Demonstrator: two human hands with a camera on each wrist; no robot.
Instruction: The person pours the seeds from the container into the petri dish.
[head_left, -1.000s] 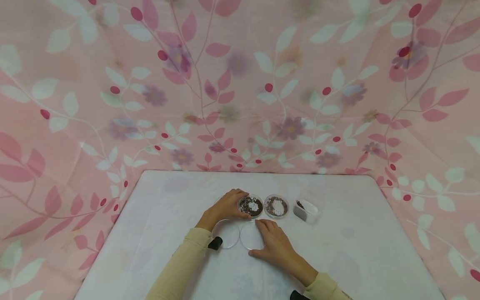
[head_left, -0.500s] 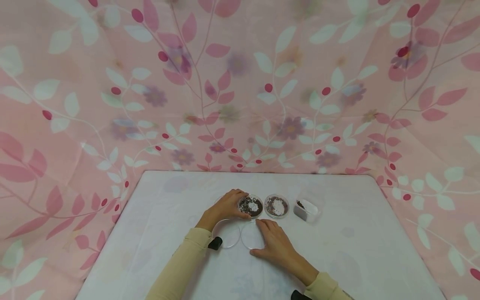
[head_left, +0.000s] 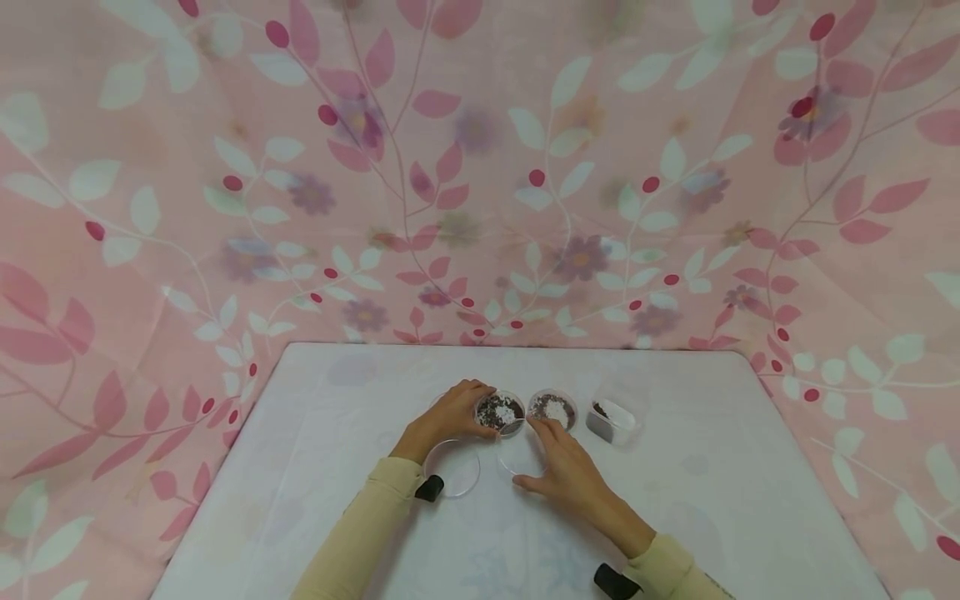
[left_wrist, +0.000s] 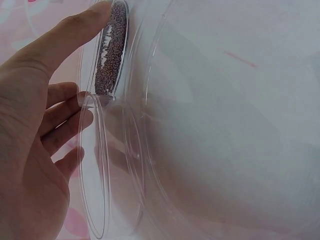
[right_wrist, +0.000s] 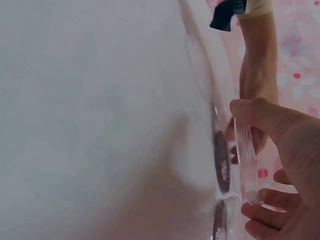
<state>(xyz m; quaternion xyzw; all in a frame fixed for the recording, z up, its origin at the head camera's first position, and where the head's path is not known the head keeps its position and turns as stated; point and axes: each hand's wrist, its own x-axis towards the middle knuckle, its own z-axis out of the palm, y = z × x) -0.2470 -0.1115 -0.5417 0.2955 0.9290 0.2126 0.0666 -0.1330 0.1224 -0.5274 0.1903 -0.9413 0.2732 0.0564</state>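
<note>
- Here, the head view: the left hand [head_left: 450, 414] curls round a round clear dish of dark and white grains [head_left: 500, 413] on the white table [head_left: 337, 467]; the right hand [head_left: 564, 475] pinches a clear round lid [head_left: 519, 457], lifted just beside it.
- Left wrist: thumb and fingers [left_wrist: 60, 117] clasp the dish's rim.
- Right wrist: thumb and fingers hold the lid on edge.

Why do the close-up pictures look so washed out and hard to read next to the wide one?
Head view: soft, even light, sharp enough, with the table edges bowed by a wide lens. Left wrist view: the clear lid sits so close that it blurs, and the white cloth glares. Right wrist view: mostly pale blurred cloth; only the right hand and its clear lid read.
</note>
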